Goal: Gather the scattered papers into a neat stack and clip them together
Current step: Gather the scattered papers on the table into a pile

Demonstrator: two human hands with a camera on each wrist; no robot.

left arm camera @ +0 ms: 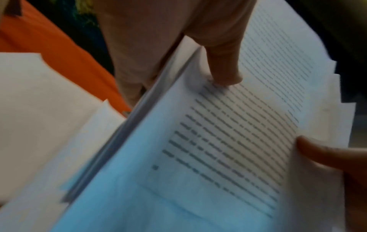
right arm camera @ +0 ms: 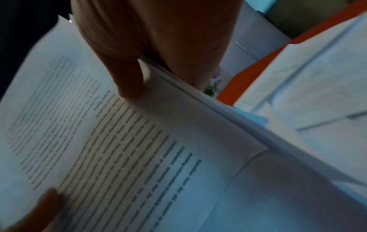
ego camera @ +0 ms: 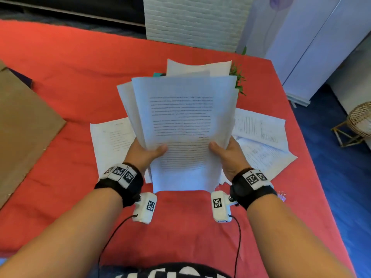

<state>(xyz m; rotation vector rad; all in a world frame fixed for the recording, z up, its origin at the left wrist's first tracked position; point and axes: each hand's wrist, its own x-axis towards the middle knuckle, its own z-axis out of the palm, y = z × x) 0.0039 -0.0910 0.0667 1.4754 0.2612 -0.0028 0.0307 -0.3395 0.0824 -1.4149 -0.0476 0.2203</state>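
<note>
I hold a thick, uneven stack of printed papers [ego camera: 184,117] tilted above the red table [ego camera: 70,73], its lower edge near the cloth. My left hand [ego camera: 154,152] grips the stack's left side with the thumb on the top sheet. On the other side my right hand [ego camera: 218,150] grips it the same way. In the left wrist view the left thumb [left arm camera: 224,70] presses on the text of the stack [left arm camera: 218,141]. The right wrist view shows the right thumb [right arm camera: 129,81] on the top page [right arm camera: 119,149]. The sheet edges are staggered. Fingers behind the stack are hidden.
Loose sheets lie on the table to the left [ego camera: 112,141], to the right [ego camera: 261,127] and behind the stack [ego camera: 198,67]. What looks like a small pale clip [ego camera: 282,195] lies by my right wrist. A cardboard sheet [ego camera: 24,121] covers the left edge. A green plant [ego camera: 237,77] stands at the back.
</note>
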